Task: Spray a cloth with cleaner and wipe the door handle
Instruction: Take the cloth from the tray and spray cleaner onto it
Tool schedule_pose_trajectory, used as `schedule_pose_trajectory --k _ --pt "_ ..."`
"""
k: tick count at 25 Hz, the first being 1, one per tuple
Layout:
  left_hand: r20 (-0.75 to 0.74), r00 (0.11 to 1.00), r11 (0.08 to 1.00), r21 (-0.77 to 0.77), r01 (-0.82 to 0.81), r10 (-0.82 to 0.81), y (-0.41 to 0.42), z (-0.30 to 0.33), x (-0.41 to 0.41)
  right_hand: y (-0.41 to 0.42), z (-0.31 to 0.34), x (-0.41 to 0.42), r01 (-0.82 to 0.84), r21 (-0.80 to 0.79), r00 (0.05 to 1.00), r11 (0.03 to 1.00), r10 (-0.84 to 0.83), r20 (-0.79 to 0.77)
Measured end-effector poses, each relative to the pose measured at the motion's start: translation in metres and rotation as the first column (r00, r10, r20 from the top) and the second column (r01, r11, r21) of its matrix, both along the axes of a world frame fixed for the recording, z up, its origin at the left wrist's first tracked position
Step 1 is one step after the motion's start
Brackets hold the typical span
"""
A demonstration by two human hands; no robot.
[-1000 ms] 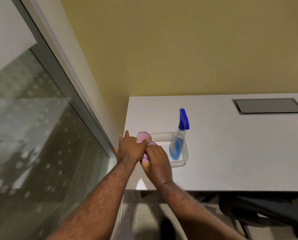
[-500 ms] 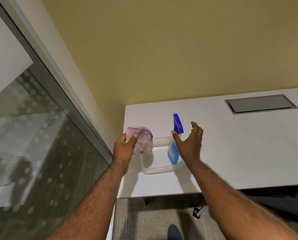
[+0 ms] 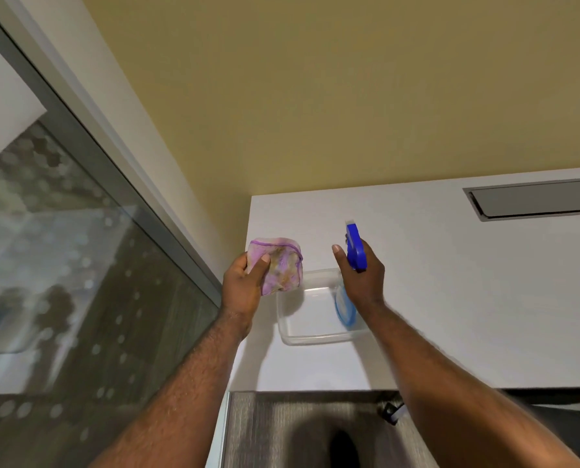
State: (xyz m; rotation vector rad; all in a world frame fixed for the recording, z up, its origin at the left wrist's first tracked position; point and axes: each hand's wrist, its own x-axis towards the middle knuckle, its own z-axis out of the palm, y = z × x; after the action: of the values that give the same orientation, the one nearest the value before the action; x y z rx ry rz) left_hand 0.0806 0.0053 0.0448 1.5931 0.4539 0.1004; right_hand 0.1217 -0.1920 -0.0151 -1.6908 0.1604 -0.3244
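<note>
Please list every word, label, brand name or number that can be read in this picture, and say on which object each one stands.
None can be read.
Spray bottle, in the right hand: no legible label; its lower body is blurred and partly hidden.
Cloth, in the left hand: only stains and a purple edge.
Clear container, white desk, glass panel: no writing visible.

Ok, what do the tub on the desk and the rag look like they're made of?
The tub looks like clear, glossy plastic: the white desk shows through its walls and the rim catches light. The rag in the left hand looks like thin, soft woven or microfibre fabric, matte pink with a purple stitched edge and brownish stains; it folds limply.
</note>
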Motion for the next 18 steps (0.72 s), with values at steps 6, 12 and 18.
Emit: schedule_pose_trajectory --k 6,12,18 --pt "0.106 0.994 0.999 0.019 -0.026 0.024 -0.003 0.006 0.000 0.000 0.024 -0.005 0.001 0.071 0.998 0.997 -0.006 0.070" --pt "0.213 0.976 0.995 -0.091 -0.030 0.049 -0.002 0.034 -0.006 -0.005 0.095 -0.034 -0.020 0.017 0.968 1.000 0.015 0.250" --pt "0.298 0.954 0.984 -0.177 0.012 0.042 -0.005 0.068 -0.017 0.016 0.120 -0.081 -0.230 0.037 0.964 0.972 0.222 0.147"
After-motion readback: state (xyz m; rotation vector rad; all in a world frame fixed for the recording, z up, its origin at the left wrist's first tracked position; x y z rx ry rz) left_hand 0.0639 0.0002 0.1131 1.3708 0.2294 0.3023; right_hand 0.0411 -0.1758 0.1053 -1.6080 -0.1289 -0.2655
